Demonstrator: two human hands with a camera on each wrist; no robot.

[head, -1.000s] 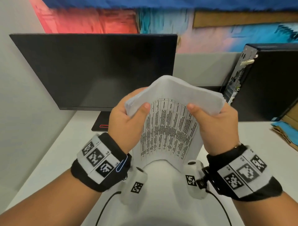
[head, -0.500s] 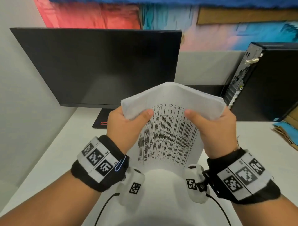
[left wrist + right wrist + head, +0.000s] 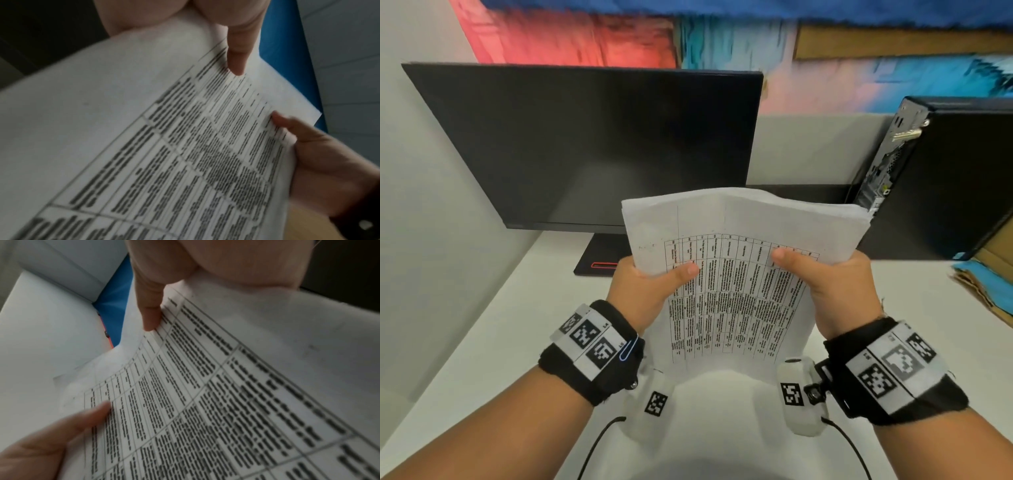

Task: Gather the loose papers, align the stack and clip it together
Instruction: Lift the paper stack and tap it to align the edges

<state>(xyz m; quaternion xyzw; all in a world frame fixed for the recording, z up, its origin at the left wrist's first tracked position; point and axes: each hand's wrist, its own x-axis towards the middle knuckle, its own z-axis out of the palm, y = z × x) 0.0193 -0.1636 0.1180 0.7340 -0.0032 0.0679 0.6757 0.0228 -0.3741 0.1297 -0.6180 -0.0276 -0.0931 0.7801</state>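
The white desk (image 3: 482, 342) fills the lower half of the head view, with a dark monitor (image 3: 592, 144) across the upper left and a black computer tower (image 3: 955, 178) at the right edge; cardboard (image 3: 993, 284) lies at the far right.

At the centre of the frame the paper stack (image 3: 739, 246) is held up off the desk, probably so its edges can be squared before clipping. Its long axis runs from the bottom centre of the frame up toward the monitor. The near end curves down toward the person, the far end tips up and away, and the printed table faces the camera.

The left hand (image 3: 643, 294) is clamped on the stack's left edge, thumb on the printed face. The right hand (image 3: 835, 287) grips the right edge the same way, a symmetric hold that keeps the sheets from fanning.

A blue paper clip (image 3: 629, 347) is hooked on the left wristband, likely parked there for the final step.
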